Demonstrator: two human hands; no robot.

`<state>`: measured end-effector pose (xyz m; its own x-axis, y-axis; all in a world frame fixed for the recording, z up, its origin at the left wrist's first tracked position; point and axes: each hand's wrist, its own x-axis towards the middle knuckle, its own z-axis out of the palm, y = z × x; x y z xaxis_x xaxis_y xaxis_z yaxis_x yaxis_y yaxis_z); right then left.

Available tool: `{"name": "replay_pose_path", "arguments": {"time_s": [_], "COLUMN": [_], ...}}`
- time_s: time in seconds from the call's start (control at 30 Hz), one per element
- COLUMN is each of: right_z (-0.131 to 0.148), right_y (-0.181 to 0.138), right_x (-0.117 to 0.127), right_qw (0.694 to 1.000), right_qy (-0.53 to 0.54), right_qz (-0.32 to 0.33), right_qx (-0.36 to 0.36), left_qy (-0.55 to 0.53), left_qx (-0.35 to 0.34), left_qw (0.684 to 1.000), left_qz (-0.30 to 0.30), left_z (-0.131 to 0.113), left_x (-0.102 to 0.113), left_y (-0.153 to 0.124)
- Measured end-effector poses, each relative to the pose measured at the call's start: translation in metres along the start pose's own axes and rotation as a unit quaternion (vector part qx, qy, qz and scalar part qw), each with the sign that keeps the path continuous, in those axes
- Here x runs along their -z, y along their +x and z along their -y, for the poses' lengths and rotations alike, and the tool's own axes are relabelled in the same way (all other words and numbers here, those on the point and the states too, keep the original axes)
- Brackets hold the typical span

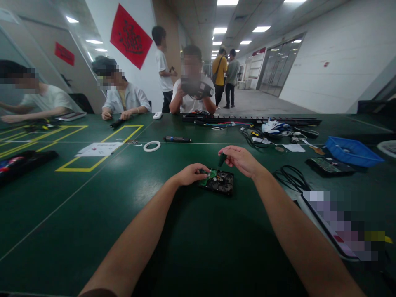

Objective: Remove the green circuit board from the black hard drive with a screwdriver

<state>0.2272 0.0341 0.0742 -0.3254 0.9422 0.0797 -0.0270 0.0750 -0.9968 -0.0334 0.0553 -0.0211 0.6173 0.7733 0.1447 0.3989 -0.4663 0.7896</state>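
A black hard drive (219, 182) with a green circuit board lies flat on the green table (130, 198) in front of me. My left hand (190, 174) grips its left edge with closed fingers. Just above the drive's upper right corner, my right hand (240, 160) is closed around a dark-handled screwdriver (222, 160) whose tip points down at the drive.
A blue plastic basket (352, 151) and a second drive (328, 166) sit at right, with black cables (291, 177) nearer me. A white ring (152, 146), papers (99, 149) and yellow floor-tape lines lie at left. Several people sit across the table.
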Motion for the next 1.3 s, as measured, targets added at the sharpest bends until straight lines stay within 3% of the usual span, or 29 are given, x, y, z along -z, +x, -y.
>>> {"name": "replay_pose_path", "arguments": {"time_s": [0.57, 0.93, 1.3], "right_z": [-0.002, -0.007, -0.007], "right_y": [-0.001, 0.001, 0.001], "right_x": [0.000, -0.002, 0.000], "right_qw": [0.996, 0.991, 0.995], "right_qy": [0.040, 0.104, 0.034], "right_qz": [0.071, 0.042, 0.074], "right_qx": [-0.042, -0.070, -0.058], "left_qy": [0.011, 0.006, 0.019], "left_qx": [-0.002, 0.008, -0.034], "left_qw": [1.000, 1.000, 0.999], "left_qz": [-0.001, -0.001, 0.004], "left_z": [0.001, 0.002, 0.004], "left_x": [0.000, 0.000, 0.001], "left_y": [0.000, 0.001, 0.002]}}
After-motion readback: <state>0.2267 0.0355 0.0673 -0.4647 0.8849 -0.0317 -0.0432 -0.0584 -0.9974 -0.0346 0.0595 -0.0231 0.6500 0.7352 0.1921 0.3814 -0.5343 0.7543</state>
